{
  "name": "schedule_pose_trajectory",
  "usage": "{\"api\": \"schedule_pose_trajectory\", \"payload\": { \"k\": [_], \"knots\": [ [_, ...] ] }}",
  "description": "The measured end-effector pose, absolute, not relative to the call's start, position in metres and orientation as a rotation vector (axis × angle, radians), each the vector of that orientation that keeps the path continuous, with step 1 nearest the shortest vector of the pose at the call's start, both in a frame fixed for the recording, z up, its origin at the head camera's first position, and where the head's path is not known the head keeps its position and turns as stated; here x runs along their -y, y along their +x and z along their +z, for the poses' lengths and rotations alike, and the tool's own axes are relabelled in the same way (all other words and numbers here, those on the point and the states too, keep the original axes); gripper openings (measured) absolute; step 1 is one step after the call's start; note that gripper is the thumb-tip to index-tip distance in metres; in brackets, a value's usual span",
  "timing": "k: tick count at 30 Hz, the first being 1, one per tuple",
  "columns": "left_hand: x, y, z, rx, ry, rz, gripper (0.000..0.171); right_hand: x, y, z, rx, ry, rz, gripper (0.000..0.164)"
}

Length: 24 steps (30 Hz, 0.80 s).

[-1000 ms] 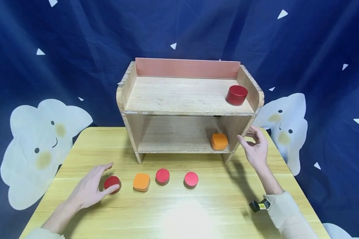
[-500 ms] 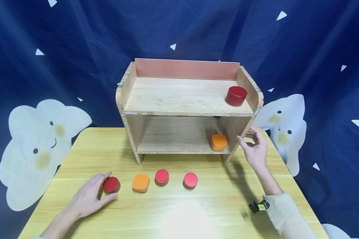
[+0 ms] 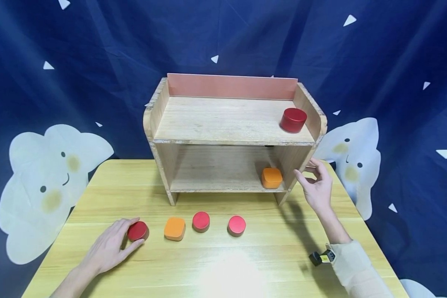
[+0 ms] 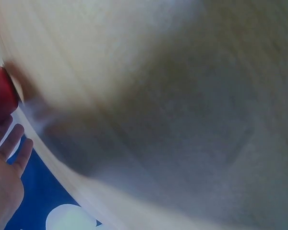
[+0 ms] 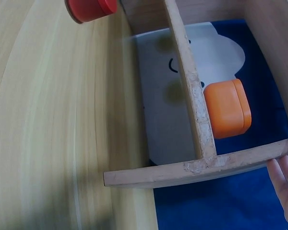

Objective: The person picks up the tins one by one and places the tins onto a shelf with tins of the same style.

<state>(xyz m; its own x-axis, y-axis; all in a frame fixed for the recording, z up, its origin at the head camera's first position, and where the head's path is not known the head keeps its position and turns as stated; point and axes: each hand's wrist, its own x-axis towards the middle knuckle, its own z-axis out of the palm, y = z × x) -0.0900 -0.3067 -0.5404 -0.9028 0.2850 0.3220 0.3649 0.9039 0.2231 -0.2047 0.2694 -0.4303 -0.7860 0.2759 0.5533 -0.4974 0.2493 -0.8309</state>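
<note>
On the left of the table, my left hand has its thumb and fingers round a dark red round tin. The left wrist view shows the red tin by the fingertips at its left edge. My right hand holds the right side panel of a small wooden shelf, thumb at the front and fingers behind. In the right wrist view, fingers touch the panel's edge. An orange square tin stands on the lower board, a larger dark red round tin on the upper board.
Right of my left hand, an orange square tin and two bright red round tins, one beside it and another farther right, stand on the wooden table. A blue curtain hangs behind the shelf.
My left hand has come down around the dark red tin; its fingers have closed in and the thumb no longer covers the lid. My right hand stays at the shelf panel.
</note>
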Motion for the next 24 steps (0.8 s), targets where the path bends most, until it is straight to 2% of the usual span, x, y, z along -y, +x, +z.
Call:
{"api": "schedule_pose_trajectory", "payload": {
  "k": [9,24],
  "knots": [
    [0.306,-0.092,-0.538,2.770,-0.471,-0.418,0.062,-0.269,-0.204,-0.430,1.901,0.191,1.607,0.047],
    [0.279,-0.107,-0.523,2.642,-0.616,-0.455,0.061,-0.269,-0.204,-0.430,1.907,0.179,1.607,0.047]
  ]
}}
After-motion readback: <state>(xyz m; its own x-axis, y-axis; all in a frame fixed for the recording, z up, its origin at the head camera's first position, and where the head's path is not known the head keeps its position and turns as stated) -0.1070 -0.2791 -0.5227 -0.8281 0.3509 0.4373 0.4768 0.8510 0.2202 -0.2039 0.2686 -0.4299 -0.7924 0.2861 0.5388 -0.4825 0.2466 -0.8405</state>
